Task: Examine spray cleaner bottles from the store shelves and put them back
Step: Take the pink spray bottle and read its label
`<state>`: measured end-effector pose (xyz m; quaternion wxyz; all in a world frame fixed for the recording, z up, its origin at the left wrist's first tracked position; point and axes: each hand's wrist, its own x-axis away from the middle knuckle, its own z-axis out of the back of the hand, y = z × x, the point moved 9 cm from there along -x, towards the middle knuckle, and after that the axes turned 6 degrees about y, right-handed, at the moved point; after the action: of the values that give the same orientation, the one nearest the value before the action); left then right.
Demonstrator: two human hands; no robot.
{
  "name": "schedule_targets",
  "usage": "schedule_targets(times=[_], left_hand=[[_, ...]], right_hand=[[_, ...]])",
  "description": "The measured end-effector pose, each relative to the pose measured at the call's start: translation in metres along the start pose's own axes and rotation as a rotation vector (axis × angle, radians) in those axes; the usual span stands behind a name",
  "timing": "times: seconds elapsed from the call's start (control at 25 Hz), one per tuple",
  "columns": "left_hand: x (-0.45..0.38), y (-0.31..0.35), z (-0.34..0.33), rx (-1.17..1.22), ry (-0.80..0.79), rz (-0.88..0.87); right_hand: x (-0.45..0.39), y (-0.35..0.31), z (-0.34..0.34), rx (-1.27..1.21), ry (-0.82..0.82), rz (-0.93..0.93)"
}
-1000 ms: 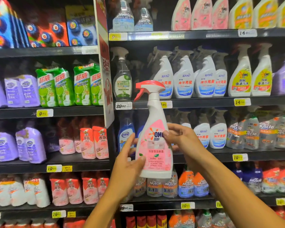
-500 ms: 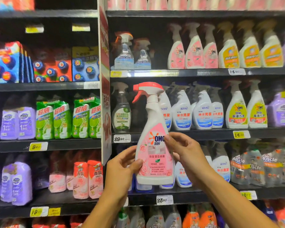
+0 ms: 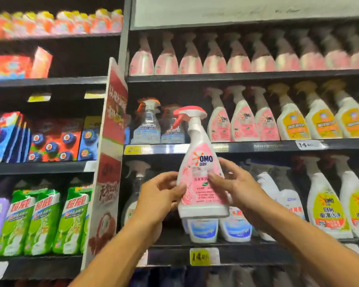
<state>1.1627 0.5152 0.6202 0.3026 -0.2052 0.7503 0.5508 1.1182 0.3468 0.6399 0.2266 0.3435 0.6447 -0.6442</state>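
The pink spray bottle (image 3: pixel 202 183) has risen since a moment ago, upright between both hands, left hand (image 3: pixel 161 194) and right hand (image 3: pixel 234 183) clamped on its sides, its matching row (image 3: pixel 243 125) up and rightward on the shelf edge (image 3: pixel 257 146).

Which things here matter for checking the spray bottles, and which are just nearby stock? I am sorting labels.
Part of the job:
pink spray bottle, upright, in the grip of both hands
left hand
right hand
matching pink bottles on the shelf behind

Just nearby stock:
yellow-label bottles
clear bottles
green refill pouches
price tag
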Motion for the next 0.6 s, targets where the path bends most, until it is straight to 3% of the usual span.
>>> schedule_targets(times=[0.6], left_hand=[[-0.21, 0.056, -0.063, -0.352, 0.129, -0.199]], right_hand=[[-0.235, -0.016, 0.026, 0.045, -0.044, 0.028]])
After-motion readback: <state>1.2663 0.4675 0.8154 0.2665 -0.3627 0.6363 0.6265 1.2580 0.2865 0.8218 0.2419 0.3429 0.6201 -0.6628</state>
